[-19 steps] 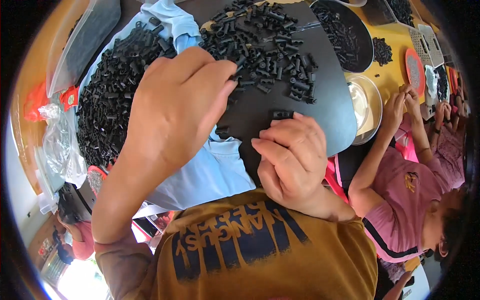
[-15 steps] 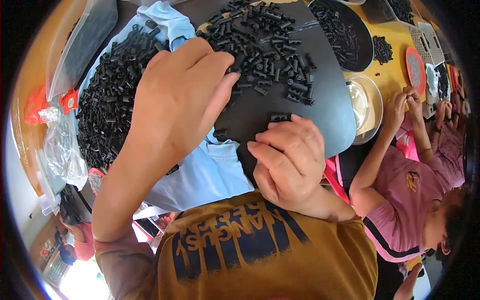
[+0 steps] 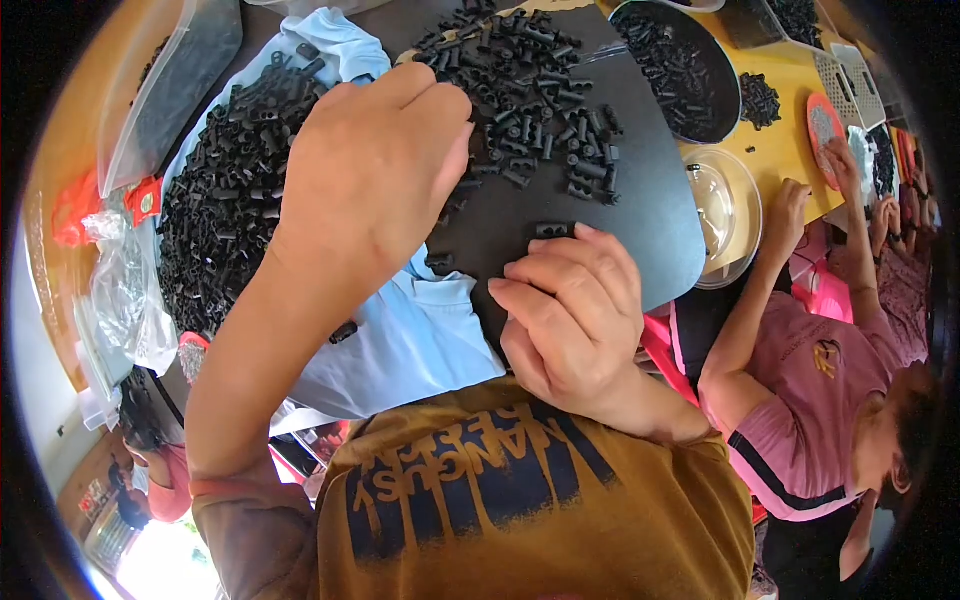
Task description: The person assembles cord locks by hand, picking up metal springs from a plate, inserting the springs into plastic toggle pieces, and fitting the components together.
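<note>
My left hand is above the gap between two heaps of small black plastic parts, back of the hand up. Its fingers are bent and pressed together; their tips, and anything in them, are hidden. The big heap lies on a light blue cloth at the left. A looser spread of parts covers the dark tabletop beyond my hands. My right hand rests near the table's close edge with fingers curled inward, hiding what they may hold. One black part lies at its fingertips.
A dark round basin of black parts and a clear round tub stand at the right. A co-worker in a pink shirt sits there, one hand by a red-orange tray. Clear plastic bags lie at the far left.
My left hand has turned slightly, tucking its thumb closer to the fingers. My right hand has hardly moved. The co-worker's hands have parted, one reaching to the red-orange tray.
</note>
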Demonstrator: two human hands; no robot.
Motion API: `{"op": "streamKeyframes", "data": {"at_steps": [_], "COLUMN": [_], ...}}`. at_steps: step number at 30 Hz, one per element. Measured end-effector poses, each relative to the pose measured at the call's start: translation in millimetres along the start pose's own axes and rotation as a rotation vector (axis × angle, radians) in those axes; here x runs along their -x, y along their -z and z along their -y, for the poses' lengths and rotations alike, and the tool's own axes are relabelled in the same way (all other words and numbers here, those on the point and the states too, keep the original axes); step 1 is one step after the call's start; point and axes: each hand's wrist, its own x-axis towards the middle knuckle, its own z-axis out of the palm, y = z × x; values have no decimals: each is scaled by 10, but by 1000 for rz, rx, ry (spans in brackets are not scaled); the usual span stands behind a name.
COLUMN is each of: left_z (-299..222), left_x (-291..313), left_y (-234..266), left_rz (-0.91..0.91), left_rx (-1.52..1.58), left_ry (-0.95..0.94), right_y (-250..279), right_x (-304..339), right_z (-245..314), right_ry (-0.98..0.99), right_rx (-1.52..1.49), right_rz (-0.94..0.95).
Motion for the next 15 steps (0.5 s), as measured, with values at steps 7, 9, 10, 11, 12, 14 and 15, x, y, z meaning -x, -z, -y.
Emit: {"op": "streamKeyframes", "data": {"at_steps": [7,9,10,11,12,14,15], "left_z": [-81,-77,-68,-58,-47,-33,-27], "left_x": [-13,-11,-6,-15,-21,-20,-14], "left_y": [17,-19,-38,-53,-65,-77,-78], "left_rz": [-26,-42,-54,-55,-53,-49,-48], "left_rx": [6,24,45,47,30,14,20], "left_ry": [54,48,41,39,16,-10,3], "right_y": [25,14,1,-1,0,3,0], "right_x": [-9,-4,5,6,5,6,8], "right_z": [29,37,36,29,25,16,12], "right_ry": [-8,-6,-4,-7,-7,-9,-11], "right_rx": [2,-2,2,9,10,8,9], "right_rz": [16,19,13,7,7,5,4]}}
